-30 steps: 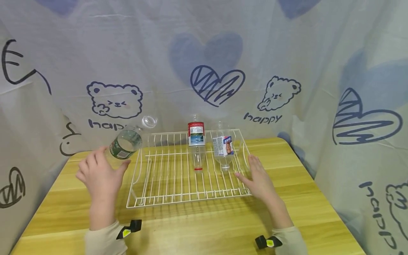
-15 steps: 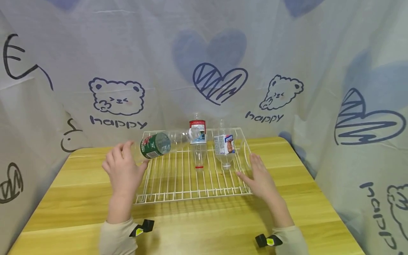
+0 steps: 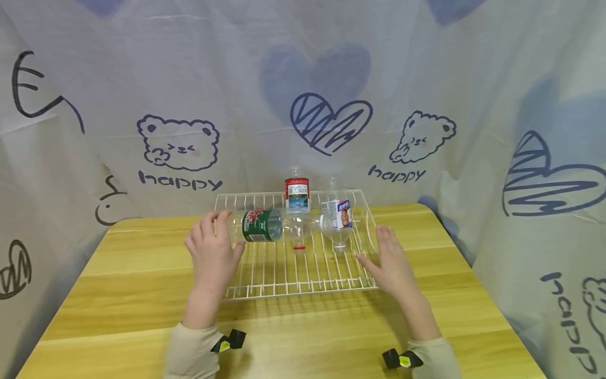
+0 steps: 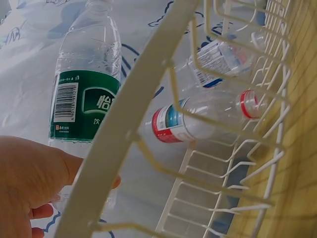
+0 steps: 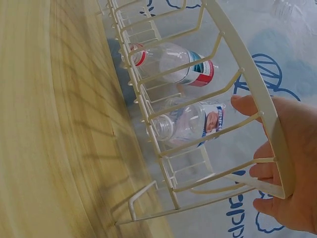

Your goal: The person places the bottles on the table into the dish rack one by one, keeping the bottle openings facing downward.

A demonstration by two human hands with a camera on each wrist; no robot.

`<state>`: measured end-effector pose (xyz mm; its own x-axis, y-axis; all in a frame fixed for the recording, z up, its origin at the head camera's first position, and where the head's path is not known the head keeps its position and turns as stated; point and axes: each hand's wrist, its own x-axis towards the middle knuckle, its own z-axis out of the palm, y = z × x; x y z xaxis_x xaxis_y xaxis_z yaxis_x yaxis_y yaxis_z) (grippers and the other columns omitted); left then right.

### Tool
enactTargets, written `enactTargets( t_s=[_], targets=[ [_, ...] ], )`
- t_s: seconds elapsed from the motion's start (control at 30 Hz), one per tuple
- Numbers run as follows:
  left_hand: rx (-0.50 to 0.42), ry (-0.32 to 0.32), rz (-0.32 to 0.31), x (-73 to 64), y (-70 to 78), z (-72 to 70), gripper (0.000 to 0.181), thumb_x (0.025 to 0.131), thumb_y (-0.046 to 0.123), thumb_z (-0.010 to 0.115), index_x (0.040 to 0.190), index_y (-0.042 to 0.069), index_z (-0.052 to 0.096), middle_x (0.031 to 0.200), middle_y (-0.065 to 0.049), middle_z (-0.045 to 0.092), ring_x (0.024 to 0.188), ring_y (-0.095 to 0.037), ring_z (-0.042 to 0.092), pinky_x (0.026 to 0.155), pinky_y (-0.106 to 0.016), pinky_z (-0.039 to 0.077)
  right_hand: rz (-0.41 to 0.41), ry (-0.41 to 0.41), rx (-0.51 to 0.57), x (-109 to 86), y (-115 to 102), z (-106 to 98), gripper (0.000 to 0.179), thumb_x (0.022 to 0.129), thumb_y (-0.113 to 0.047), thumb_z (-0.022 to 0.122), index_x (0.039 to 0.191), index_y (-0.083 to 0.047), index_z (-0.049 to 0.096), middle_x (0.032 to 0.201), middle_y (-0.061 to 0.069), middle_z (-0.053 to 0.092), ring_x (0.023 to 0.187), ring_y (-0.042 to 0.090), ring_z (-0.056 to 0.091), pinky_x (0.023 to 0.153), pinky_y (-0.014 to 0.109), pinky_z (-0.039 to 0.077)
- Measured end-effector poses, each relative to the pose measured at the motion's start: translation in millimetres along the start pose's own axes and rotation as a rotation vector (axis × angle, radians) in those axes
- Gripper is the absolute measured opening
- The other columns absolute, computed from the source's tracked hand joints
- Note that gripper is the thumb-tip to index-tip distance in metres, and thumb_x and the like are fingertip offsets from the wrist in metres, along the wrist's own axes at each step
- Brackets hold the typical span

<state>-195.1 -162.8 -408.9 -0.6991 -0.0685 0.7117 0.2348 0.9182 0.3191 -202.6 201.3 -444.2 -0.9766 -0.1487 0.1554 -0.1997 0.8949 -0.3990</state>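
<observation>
In the head view my left hand holds a clear plastic bottle with a green label by its base end. The bottle lies sideways above the white wire rack, its neck pointing right. Inside the rack, a bottle with a red and blue label lies neck toward me. To its right is a bottle with a face on its label, also neck toward me; the held bottle overlaps both in this view. My right hand rests at the rack's right side rim, fingers straight, thumb spread inward.
The rack stands on a yellow wooden table. A pale curtain with drawn bears and hearts hangs behind and on both sides. In the left wrist view, the rack's side rim crosses in front of the held bottle.
My left hand has moved right with the green-labelled bottle, from left of the rack to above it. The bottle has turned to point right. My right hand has stayed at the rack's right side.
</observation>
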Motion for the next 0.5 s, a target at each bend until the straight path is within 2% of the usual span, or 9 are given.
enactTargets(
  t_s=[0.2, 0.33, 0.5],
  targets=[
    [0.021, -0.026, 0.048, -2.0, 6.2, 6.2, 0.078, 0.061, 0.010, 0.090, 0.127, 0.006, 0.050, 0.124, -0.021, 0.050, 0.112, -0.040, 0.043, 0.091, -0.056, 0.033, -0.049, 0.041, -0.032, -1.6, -3.9, -6.6, 0.094, 0.093, -0.057, 0.052, 0.154, 0.003, 0.010, 0.162, 0.020, 0.008, 0.151, 0.039, 0.007, 0.121, 0.051, 0.011],
    [0.027, -0.045, 0.065, -2.8, 10.2, 8.8, 0.077, 0.062, 0.010, 0.090, 0.128, 0.007, 0.051, 0.125, -0.020, 0.051, 0.113, -0.039, 0.043, 0.092, -0.055, 0.033, -0.103, 0.091, -0.023, -1.7, -8.5, -11.3, 0.097, 0.089, -0.052, 0.061, 0.154, 0.000, 0.012, 0.162, 0.019, 0.012, 0.151, 0.038, 0.009, 0.121, 0.052, 0.012],
    [0.012, -0.053, 0.090, -4.9, 13.5, 13.0, 0.076, 0.062, 0.007, 0.088, 0.128, 0.006, 0.051, 0.124, -0.020, 0.052, 0.112, -0.038, 0.044, 0.093, -0.055, 0.033, -0.204, 0.171, 0.081, -1.9, -16.2, -14.2, 0.103, 0.079, -0.043, 0.076, 0.155, -0.006, 0.017, 0.162, 0.015, 0.018, 0.151, 0.035, 0.012, 0.119, 0.056, 0.017]
  ],
)
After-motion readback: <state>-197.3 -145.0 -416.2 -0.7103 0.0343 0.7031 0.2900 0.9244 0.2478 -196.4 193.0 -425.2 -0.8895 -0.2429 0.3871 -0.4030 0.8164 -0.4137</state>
